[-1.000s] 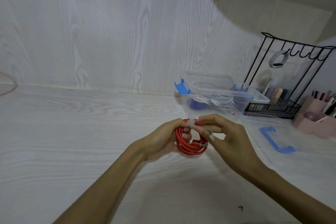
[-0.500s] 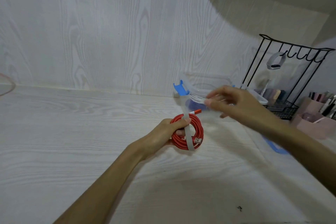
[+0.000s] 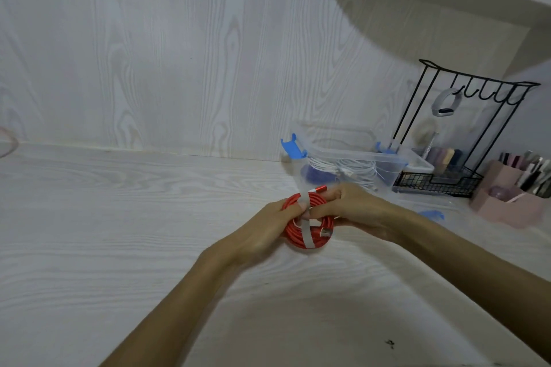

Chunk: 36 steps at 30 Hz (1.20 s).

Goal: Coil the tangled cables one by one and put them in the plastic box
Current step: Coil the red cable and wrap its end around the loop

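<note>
Two hands meet over the worktop (image 3: 119,217): the left hand (image 3: 262,229) and right hand (image 3: 357,211) both grip the coiled red cable (image 3: 316,235), bound by a grey strap (image 3: 306,232). Behind them, the clear plastic box (image 3: 387,171) holds white cables (image 3: 354,168), just beside a black wire rack (image 3: 441,182) and pink organiser (image 3: 507,205).

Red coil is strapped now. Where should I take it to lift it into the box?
Pinch the red coil across its bundled ring beside the white strap, coming from above. The left hand already grips there; the strap keeps loops together.
</note>
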Each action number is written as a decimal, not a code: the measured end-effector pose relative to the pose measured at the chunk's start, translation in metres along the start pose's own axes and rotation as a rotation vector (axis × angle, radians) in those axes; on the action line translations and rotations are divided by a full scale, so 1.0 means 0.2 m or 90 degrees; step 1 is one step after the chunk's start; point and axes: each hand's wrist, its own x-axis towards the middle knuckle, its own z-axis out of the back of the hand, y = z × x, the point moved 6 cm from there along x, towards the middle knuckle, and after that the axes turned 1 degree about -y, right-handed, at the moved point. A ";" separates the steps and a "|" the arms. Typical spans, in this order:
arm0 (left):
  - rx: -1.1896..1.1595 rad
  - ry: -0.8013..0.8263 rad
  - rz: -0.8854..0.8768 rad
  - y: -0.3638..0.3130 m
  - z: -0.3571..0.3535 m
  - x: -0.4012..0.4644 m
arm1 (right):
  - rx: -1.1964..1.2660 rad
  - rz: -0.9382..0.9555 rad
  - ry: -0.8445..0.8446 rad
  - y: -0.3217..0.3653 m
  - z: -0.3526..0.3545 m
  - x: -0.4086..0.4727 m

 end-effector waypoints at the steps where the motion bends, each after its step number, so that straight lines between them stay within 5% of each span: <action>1: 0.057 -0.021 -0.023 0.00 0.02 -0.01 | -0.016 0.029 -0.049 0.01 0.01 0.00; 4: 0.379 -0.127 -0.112 -0.04 0.07 -0.05 | -0.015 0.131 -0.201 0.01 0.00 -0.02; 7: 0.587 -0.201 -0.200 -0.13 0.08 -0.09 | 0.109 0.167 -0.228 0.00 -0.04 -0.02; 13: 0.704 -0.246 -0.293 -0.20 0.11 -0.13 | 0.269 0.077 0.158 0.01 -0.03 -0.03; 19: 0.749 -0.286 -0.408 -0.29 0.09 -0.17 | 0.429 -0.028 0.242 -0.02 0.04 -0.02; 23: 0.818 -0.274 -0.442 -0.28 0.07 -0.18 | 0.351 -0.112 0.144 0.01 0.05 0.07; 29: 0.816 -0.231 -0.360 -0.22 0.07 -0.15 | 0.095 -0.006 0.017 0.19 0.21 0.11; 36: 0.827 -0.194 -0.330 -0.18 0.08 -0.12 | -0.112 0.000 0.242 0.18 0.13 0.07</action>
